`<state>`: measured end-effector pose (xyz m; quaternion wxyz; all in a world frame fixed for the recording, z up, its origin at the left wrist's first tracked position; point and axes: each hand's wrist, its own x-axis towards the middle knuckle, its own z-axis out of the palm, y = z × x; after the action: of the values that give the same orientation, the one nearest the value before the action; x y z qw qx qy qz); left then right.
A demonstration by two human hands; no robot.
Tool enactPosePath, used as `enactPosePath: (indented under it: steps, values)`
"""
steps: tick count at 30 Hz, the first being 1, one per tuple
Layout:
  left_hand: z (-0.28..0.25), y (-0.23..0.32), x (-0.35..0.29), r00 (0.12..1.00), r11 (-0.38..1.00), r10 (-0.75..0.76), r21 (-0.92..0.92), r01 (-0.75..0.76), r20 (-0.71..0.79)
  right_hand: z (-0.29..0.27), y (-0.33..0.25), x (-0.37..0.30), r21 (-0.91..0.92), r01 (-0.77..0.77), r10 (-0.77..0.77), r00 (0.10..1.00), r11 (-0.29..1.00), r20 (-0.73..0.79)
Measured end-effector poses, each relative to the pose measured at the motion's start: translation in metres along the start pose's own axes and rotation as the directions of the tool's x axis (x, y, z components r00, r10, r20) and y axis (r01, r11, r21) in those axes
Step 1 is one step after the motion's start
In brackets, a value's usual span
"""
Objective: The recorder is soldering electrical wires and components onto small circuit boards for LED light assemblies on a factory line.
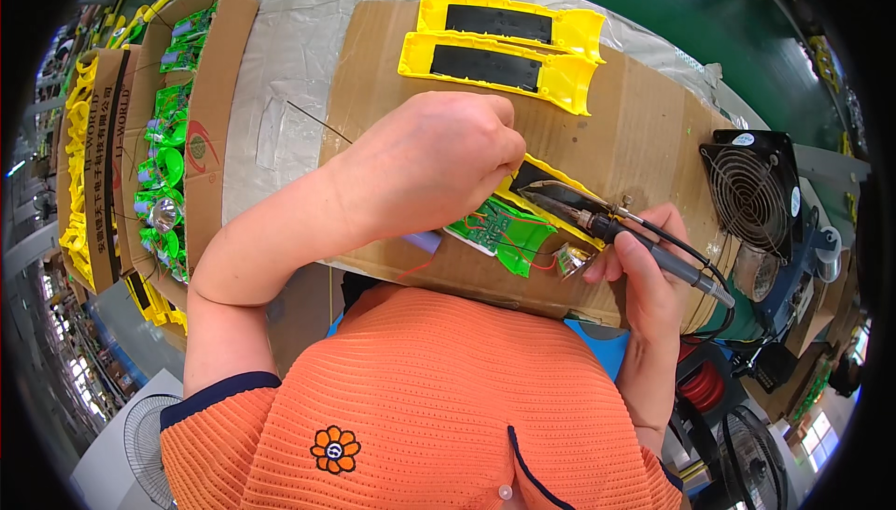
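Note:
My right hand (649, 263) grips a soldering iron (653, 253) with a black and grey handle. Its metal tip points left, over the black panel of a yellow plastic shell (579, 221). My left hand (434, 160) is closed in a pinch at the near end of that shell; whatever its fingers hold is hidden. Below lies a green plastic part with a circuit board (481, 228) and red wires. A small silvery reflector (571, 260) sits beside my right fingers. Partly under my left wrist is a purple cylindrical cell (422, 241). A thin dark wire (317, 123) sticks out behind my left forearm.
Two yellow shells (495, 62) with black panels lie at the back of the cardboard sheet (644, 127). At left, a carton (210, 118) holds several green assemblies; another carton (112, 165) holds yellow shells. A black fan (751, 183) stands at right, near cables.

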<state>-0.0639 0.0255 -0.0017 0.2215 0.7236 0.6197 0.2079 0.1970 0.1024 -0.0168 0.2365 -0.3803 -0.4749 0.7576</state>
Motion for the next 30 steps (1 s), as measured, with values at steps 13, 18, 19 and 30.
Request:
enactPosePath:
  steps: [13, 18, 19, 30]
  values:
    - [0.002, -0.001, 0.000, 1.000, 1.000, 0.012, 0.000, -0.012, 0.000, -0.017, 0.006, -0.007, 0.070, 0.118, -0.117, 0.993, 0.991, -0.011]
    - [-0.001, 0.001, 0.000, 1.000, 0.999, -0.003, 0.054, 0.002, 0.025, -0.027, 0.006, -0.013, 0.059, 0.182, -0.179, 0.983, 0.982, -0.050]
    - [-0.002, 0.002, 0.000, 0.999, 0.996, -0.014, 0.085, 0.010, 0.040, -0.028, 0.006, -0.014, 0.059, 0.182, -0.179, 0.983, 0.982, -0.050]
    - [-0.004, 0.005, 0.004, 0.996, 0.969, 0.019, 0.244, -0.040, 0.086, -0.038, 0.011, -0.020, 0.075, 0.223, -0.218, 0.973, 0.972, -0.071]
